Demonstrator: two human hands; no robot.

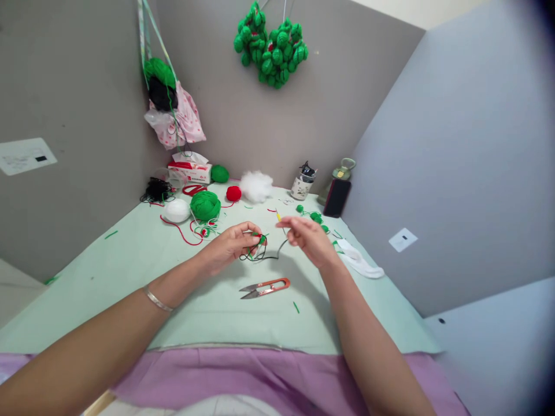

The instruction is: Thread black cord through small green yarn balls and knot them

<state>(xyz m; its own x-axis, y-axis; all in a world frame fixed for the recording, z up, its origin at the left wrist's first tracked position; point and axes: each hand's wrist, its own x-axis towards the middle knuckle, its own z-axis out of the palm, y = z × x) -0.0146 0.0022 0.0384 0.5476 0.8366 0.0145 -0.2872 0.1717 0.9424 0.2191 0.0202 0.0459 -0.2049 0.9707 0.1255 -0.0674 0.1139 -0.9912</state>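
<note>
My left hand pinches a small green and red crochet piece between thumb and fingers. Black yarn loops below the piece and runs across to my right hand. Between the closed fingers of that hand is a thin crochet hook with a yellow part, its tip pointing up and away. The hands are apart, a little above the table. Nearer to me lie thread snips with an orange handle, blades pointing left. How the black yarn passes through the right fingers is hidden.
Green, white and red yarn balls stand behind my left hand, near white stuffing. A pen cup, a phone and white fabric are to the right. Green crocheted pieces hang on the wall.
</note>
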